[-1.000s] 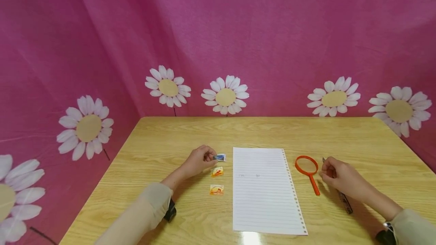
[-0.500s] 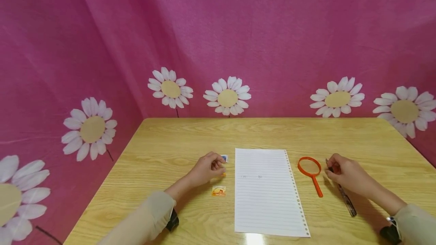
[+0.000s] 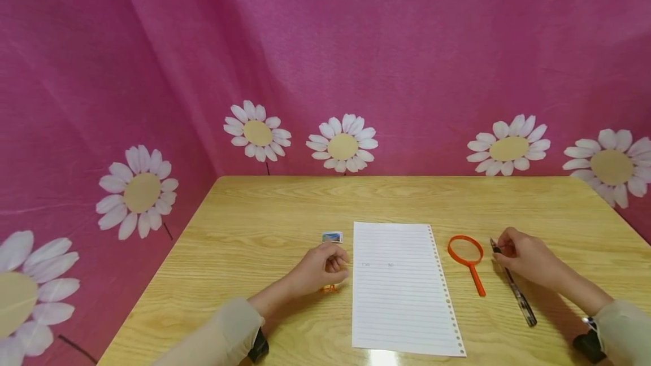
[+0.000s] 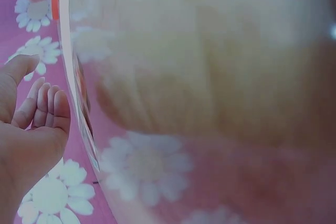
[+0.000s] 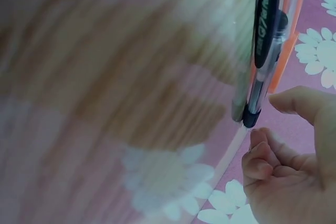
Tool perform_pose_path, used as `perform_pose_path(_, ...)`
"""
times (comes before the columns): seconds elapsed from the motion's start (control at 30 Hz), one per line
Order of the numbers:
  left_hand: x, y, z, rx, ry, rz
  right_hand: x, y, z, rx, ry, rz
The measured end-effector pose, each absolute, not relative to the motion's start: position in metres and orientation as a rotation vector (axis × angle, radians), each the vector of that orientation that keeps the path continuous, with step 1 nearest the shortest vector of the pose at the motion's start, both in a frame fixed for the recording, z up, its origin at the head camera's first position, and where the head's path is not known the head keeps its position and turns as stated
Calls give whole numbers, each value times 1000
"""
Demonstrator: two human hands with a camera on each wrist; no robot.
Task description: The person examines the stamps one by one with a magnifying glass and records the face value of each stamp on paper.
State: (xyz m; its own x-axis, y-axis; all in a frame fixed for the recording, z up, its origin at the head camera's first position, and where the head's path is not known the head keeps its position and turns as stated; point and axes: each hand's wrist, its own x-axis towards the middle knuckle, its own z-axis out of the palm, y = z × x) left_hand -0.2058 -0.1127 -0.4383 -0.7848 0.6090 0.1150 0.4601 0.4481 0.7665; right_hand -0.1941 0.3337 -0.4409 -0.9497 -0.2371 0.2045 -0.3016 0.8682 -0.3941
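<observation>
My left hand [image 3: 321, 267] hovers close over a column of small stamps left of the paper. Its thumb and loosely bent fingers stand apart in the left wrist view, with nothing between them. Behind it lies a blue-and-green stamp [image 3: 333, 236]. An orange stamp [image 3: 330, 288] peeks out below the hand; the middle stamp is hidden. On the right, my right hand [image 3: 529, 257] is beside the upper end of a clear-barrelled pen [image 3: 523, 301] on the table. The right wrist view shows the pen [image 5: 268, 30] at the fingertips, with thumb and fingers spread apart.
A lined sheet of paper [image 3: 402, 304] with faint pencilled numbers lies in the middle of the wooden table [image 3: 285, 202]. Between it and the right hand is a red magnifying glass [image 3: 473, 273]. A pink curtain [image 3: 407, 61] with daisies hangs behind.
My left hand has moved from the top stamp down toward the lowest one, uncovering the top stamp. My right hand stays by the pen; the view has shifted slightly.
</observation>
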Motion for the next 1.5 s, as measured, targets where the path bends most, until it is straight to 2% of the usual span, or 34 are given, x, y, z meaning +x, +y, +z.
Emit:
perform_pose_path(0.7, -157, -100, -436, 1072, 2359, 1065, -202, 335, -439, 304, -3022, 638)
perform_pose_path(1.27, -150, -97, -435, 1105, 2379, 859, -198, 333, -439, 236, -3040, 670)
perform_pose_path(1.5, -150, -96, -434, 1089, 2397, 835, -190, 333, -440, 358, -2892, 735)
